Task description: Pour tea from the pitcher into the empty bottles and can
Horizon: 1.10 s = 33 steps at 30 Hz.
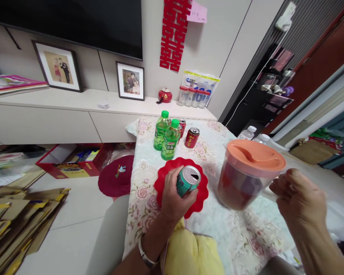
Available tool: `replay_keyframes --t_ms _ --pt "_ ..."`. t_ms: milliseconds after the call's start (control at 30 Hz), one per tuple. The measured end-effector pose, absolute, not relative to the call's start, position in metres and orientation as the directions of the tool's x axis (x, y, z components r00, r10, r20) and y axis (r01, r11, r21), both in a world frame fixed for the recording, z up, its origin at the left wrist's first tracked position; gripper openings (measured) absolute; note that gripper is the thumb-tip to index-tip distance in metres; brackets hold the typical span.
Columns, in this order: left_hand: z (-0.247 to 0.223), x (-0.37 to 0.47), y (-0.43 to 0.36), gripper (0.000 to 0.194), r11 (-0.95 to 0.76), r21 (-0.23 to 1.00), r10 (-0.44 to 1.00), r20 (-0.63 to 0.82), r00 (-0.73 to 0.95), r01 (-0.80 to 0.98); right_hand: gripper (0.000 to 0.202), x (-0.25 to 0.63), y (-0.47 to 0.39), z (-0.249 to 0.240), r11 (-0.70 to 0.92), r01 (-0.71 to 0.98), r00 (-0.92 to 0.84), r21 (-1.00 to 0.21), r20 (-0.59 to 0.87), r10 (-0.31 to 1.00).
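At frame centre, the left hand (174, 200) wraps a teal can (188, 184), likely steadying it. At right, the right hand (302, 195), fingers curled, presumably supports a pitcher (237, 185) by its handle.

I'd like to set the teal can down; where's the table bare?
Bare tablecloth shows between the front red can and the orange-lidded pitcher, and left of the green bottles. It's crowded where those bottles stand beside the red cans; the left hand and teal can cover much of the red tray.
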State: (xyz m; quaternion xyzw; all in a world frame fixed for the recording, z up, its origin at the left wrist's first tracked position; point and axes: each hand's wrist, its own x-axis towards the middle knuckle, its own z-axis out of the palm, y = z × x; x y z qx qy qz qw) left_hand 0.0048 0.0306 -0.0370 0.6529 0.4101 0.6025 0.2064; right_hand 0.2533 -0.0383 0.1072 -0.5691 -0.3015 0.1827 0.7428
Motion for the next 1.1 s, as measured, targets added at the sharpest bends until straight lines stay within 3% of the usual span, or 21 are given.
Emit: replay_keyframes --t_ms 200,467,867,1100 --pt "-0.039 0.006 0.032 0.061 -0.583 0.764 0.779 0.622 -0.077 0.275 0.054 0.252 -0.016 0.074 0.421 0.044 0.8 -0.906 0.285 0.528" --pt "-0.041 0.007 0.032 0.057 -0.573 0.779 0.788 0.609 -0.089 0.255 0.057 0.254 0.007 0.046 0.488 0.014 0.798 -0.873 0.303 0.52" --pt "-0.04 0.003 0.032 0.056 -0.502 0.838 0.846 0.527 -0.079 0.213 0.06 0.262 0.004 0.033 0.459 0.06 0.755 -0.886 0.341 0.559" --pt "-0.05 -0.001 0.035 0.061 -0.437 0.87 0.886 0.46 -0.06 0.227 0.04 0.275 -0.016 0.02 0.334 0.15 0.72 -0.931 0.334 0.608"
